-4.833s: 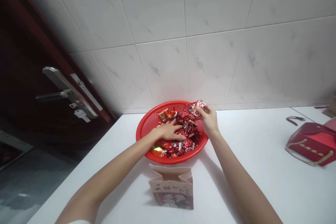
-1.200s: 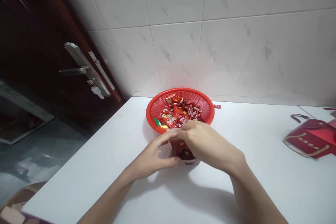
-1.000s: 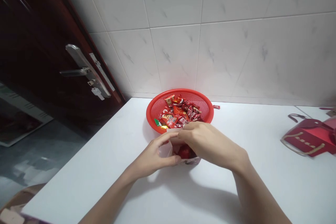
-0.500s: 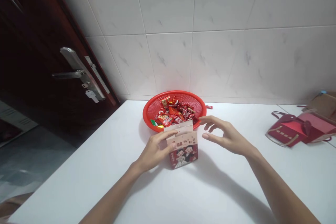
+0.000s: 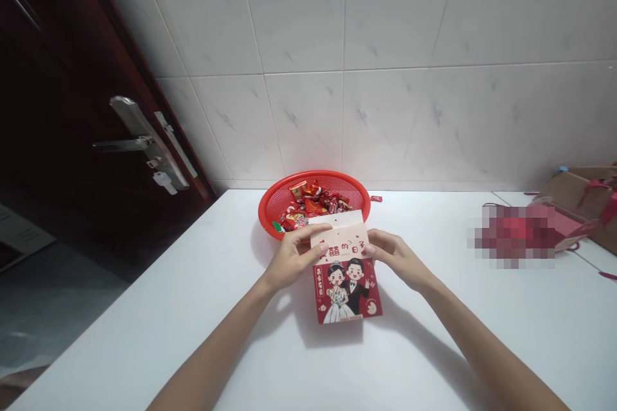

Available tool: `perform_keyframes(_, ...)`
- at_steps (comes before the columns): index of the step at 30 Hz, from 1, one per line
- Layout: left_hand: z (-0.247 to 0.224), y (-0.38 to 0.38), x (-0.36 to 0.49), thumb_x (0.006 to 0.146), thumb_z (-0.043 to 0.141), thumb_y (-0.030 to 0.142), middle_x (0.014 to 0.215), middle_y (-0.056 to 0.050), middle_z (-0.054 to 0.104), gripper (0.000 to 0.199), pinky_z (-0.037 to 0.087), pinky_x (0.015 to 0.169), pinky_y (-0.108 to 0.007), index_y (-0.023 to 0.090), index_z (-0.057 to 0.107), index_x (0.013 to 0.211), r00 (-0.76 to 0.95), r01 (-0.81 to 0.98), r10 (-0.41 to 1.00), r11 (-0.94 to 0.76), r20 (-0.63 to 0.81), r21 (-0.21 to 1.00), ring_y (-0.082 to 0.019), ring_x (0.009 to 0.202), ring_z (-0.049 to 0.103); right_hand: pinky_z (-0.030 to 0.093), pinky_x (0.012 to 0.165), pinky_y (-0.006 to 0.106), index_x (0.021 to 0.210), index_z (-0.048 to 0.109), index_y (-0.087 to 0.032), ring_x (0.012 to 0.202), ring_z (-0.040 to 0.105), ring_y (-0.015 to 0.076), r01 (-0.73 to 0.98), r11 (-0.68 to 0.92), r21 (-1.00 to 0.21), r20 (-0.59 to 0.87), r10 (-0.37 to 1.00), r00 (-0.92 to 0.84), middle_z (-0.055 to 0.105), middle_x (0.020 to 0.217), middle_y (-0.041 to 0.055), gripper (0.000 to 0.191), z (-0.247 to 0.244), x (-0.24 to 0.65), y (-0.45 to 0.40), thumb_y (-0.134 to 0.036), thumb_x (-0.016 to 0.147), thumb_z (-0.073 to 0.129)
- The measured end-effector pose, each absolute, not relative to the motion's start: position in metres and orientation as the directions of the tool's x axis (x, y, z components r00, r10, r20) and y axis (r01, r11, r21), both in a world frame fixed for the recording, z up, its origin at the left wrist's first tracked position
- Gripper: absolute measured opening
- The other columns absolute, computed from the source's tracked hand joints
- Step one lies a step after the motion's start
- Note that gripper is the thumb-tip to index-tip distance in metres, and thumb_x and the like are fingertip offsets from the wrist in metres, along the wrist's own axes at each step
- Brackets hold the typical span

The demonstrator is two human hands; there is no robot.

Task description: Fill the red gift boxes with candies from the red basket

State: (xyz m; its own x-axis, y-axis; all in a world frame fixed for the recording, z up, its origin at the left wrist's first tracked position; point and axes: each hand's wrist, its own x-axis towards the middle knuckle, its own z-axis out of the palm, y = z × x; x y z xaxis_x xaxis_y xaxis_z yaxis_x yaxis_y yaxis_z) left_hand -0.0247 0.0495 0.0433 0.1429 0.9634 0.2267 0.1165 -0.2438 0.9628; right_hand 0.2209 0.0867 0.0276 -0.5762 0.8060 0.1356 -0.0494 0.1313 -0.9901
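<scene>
Between my hands is a red and cream paper gift box [image 5: 348,289], printed with a cartoon bride and groom and Chinese characters. It tilts back so its front faces me, with a shadow beneath it on the white table. My left hand [image 5: 296,253] pinches its upper left edge, thumb in front and fingers behind. My right hand [image 5: 398,257] grips the upper right edge the same way. Just behind the box stands a red plastic colander [image 5: 313,176] holding many wrapped candies [image 5: 315,202], partly hidden by the box top.
One small red packet [image 5: 376,199] lies right of the colander by the tiled wall [image 5: 299,122]. On the right are a pixelated red item [image 5: 515,234] and a brown cardboard box [image 5: 563,186]. A dark door [image 5: 62,77] with a handle stands left of the table [image 5: 193,308].
My right hand has come in from beside the box and taken hold of its right edge. The box has tipped so that its printed front shows more fully.
</scene>
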Motion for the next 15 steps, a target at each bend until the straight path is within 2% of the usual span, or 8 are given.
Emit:
perform_keyframes(2, 0.041, 0.051, -0.024, 0.079, 0.077, 0.042, 0.119, -0.013, 0.072, 0.055, 0.061, 0.079, -0.036, 0.018, 0.065, 0.128, 0.143, 0.098, 0.961, -0.250, 0.235, 0.963, -0.028, 0.098, 0.071, 0.049, 0.068, 0.030, 0.099, 0.067, -0.018, 0.081, 0.064, 0.0171, -0.051, 0.158, -0.986, 0.159, 0.807, -0.569, 0.071, 0.095, 0.0069, 0.038, 0.026, 0.220, 0.087, -0.053, 0.087, 0.067)
perform_keyframes(5, 0.036, 0.054, -0.022, 0.079, 0.078, 0.043, 0.113, -0.013, 0.074, 0.077, 0.060, 0.082, -0.036, 0.020, 0.047, 0.145, 0.107, 0.015, 0.973, -0.207, 0.204, 0.978, -0.028, 0.099, 0.071, 0.046, 0.064, 0.027, 0.086, 0.067, -0.017, 0.070, 0.057, 0.0134, -0.067, 0.169, -0.983, 0.177, 0.809, -0.560, 0.066, 0.082, 0.0030, 0.037, 0.023, 0.218, 0.088, -0.055, 0.086, 0.067)
perform_keyframes(8, 0.029, 0.054, -0.022, 0.078, 0.078, 0.046, 0.108, -0.012, 0.075, 0.093, 0.059, 0.085, -0.038, 0.020, 0.031, 0.153, 0.067, -0.092, 0.984, -0.158, 0.165, 0.983, -0.027, 0.099, 0.072, 0.047, 0.066, 0.029, 0.085, 0.066, -0.018, 0.070, 0.057, 0.0146, -0.077, 0.150, -0.986, 0.168, 0.826, -0.538, 0.064, 0.081, 0.0027, 0.039, 0.019, 0.216, 0.090, -0.057, 0.086, 0.067)
perform_keyframes(10, 0.024, 0.054, -0.023, 0.077, 0.079, 0.048, 0.105, -0.011, 0.074, 0.093, 0.059, 0.086, -0.037, 0.020, 0.032, 0.152, 0.050, -0.109, 0.986, -0.153, 0.159, 0.982, -0.026, 0.098, 0.071, 0.048, 0.068, 0.030, 0.086, 0.066, -0.018, 0.073, 0.059, 0.0161, -0.083, 0.141, -0.987, 0.164, 0.846, -0.507, 0.065, 0.082, 0.0030, 0.040, 0.018, 0.215, 0.091, -0.058, 0.085, 0.067)
perform_keyframes(15, 0.016, 0.058, -0.028, 0.075, 0.080, 0.048, 0.104, -0.012, 0.074, 0.069, 0.058, 0.086, -0.036, 0.015, 0.056, 0.131, 0.040, -0.038, 0.983, -0.178, 0.179, 0.983, -0.027, 0.102, 0.070, 0.048, 0.068, 0.030, 0.084, 0.065, -0.018, 0.074, 0.060, 0.0164, -0.085, 0.138, -0.987, 0.162, 0.873, -0.459, 0.065, 0.084, 0.0033, 0.040, 0.013, 0.213, 0.095, -0.058, 0.084, 0.068)
